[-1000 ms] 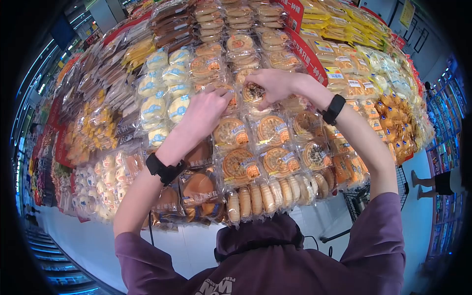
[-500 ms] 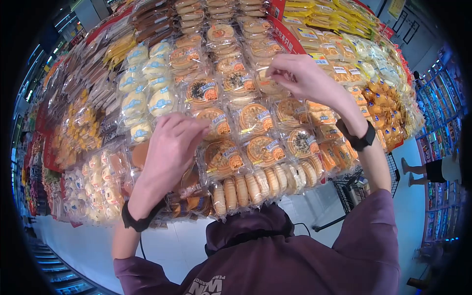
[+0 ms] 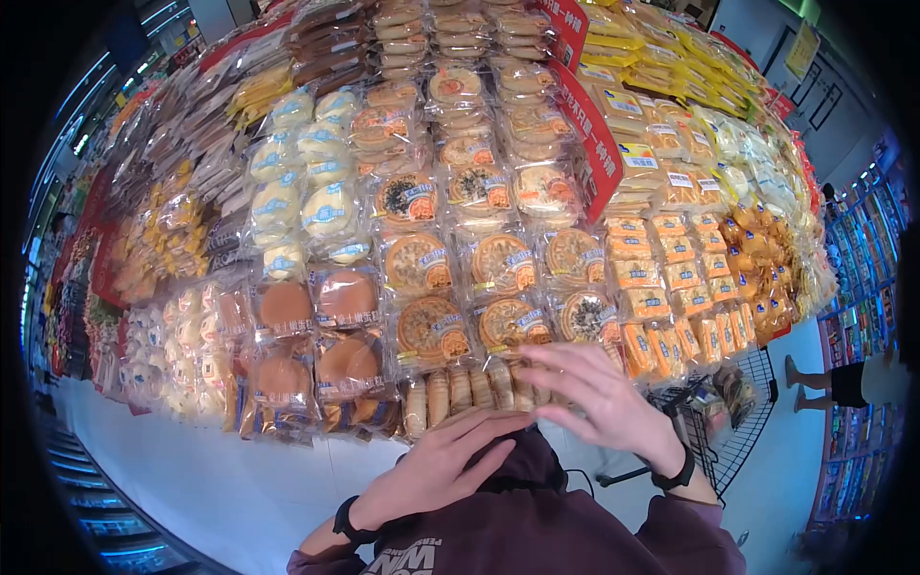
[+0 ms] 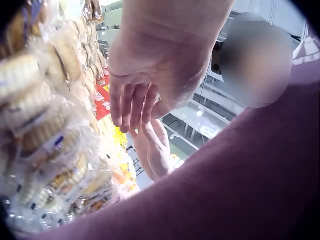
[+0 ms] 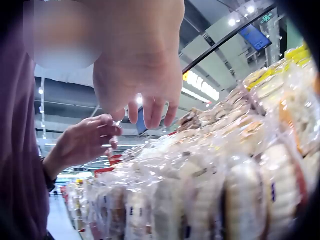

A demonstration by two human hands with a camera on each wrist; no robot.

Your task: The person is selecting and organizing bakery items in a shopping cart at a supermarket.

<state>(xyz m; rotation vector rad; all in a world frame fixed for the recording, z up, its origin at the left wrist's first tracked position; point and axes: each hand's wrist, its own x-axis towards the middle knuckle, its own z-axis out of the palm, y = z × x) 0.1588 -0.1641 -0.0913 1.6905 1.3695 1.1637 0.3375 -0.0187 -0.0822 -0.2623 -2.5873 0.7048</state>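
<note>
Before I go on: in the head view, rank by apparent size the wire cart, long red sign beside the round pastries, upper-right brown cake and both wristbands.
Largest to smallest:
1. Wire cart
2. Long red sign
3. Upper-right brown cake
Left wristband and right wristband: smallest, too alike to rank.

A shop, with packaged pastries [image 3: 508, 264] and a cart [image 3: 733, 412]

Packaged round pastries [image 3: 417, 264] fill the middle of the red-edged display [image 3: 599, 153]; white buns [image 3: 274, 204] lie left of them, yellow packets [image 3: 685, 67] upper right.
</note>
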